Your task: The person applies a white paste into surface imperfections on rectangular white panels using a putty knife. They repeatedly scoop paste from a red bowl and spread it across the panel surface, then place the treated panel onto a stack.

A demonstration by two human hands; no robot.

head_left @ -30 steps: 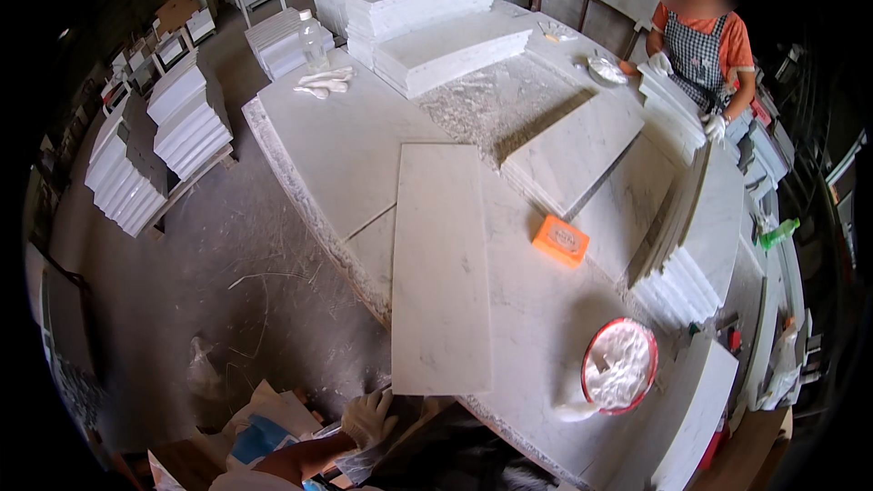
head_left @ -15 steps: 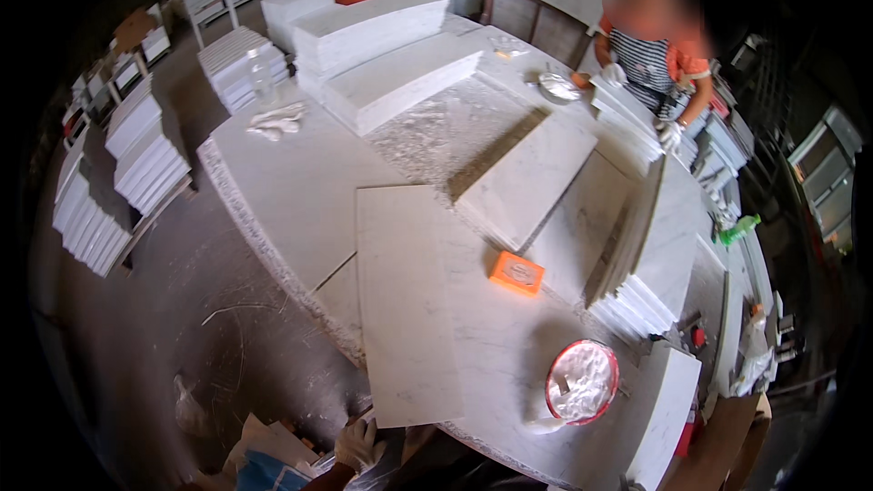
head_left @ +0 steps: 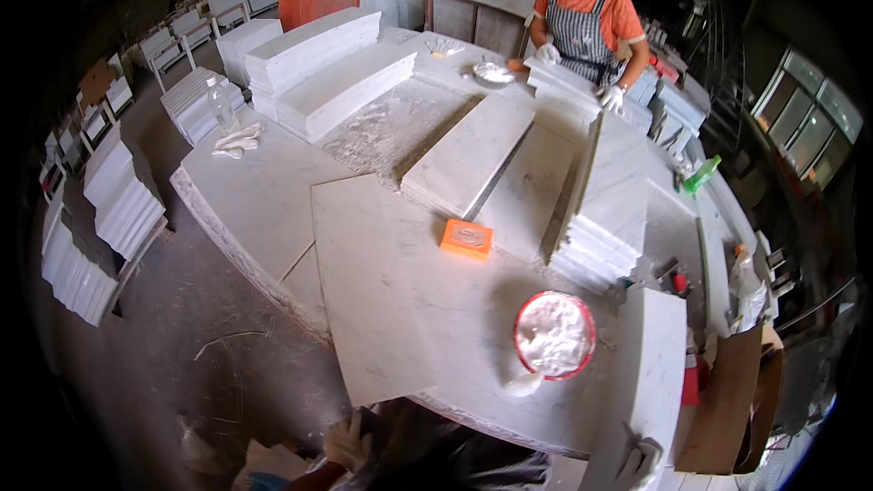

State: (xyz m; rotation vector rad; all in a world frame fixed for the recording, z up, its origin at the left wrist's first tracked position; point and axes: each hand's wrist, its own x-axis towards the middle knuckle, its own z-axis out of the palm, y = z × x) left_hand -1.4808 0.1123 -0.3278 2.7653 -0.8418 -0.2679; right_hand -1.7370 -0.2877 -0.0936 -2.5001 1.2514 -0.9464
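My left hand [head_left: 347,442], in a white glove, hangs at the lower edge with its fingers apart and holds nothing. Just above it, a rectangular white stone slab [head_left: 368,300] lies at an angle and juts past the table edge. On the right, my gloved right hand [head_left: 644,464] is at the near end of a pale stone stack [head_left: 657,368], fingers apart and seemingly touching it. Between them stands a round red-rimmed tub [head_left: 516,332] of white paste, with a white lump [head_left: 524,385] against its near side. An orange box [head_left: 466,238] sits beyond the angled slab.
Across the table, a gloved co-worker in a striped apron [head_left: 582,45] handles stone pieces. Slabs [head_left: 468,155], a tall slab stack [head_left: 600,209] and long blocks [head_left: 346,91] occupy the tabletop. A clear bottle [head_left: 219,105] stands at left, a green bottle [head_left: 702,175] lies at right.
The view has shifted, so the table contents appear further left and higher. My right hand has come into view at the right stack; the left stays low beside the slab.
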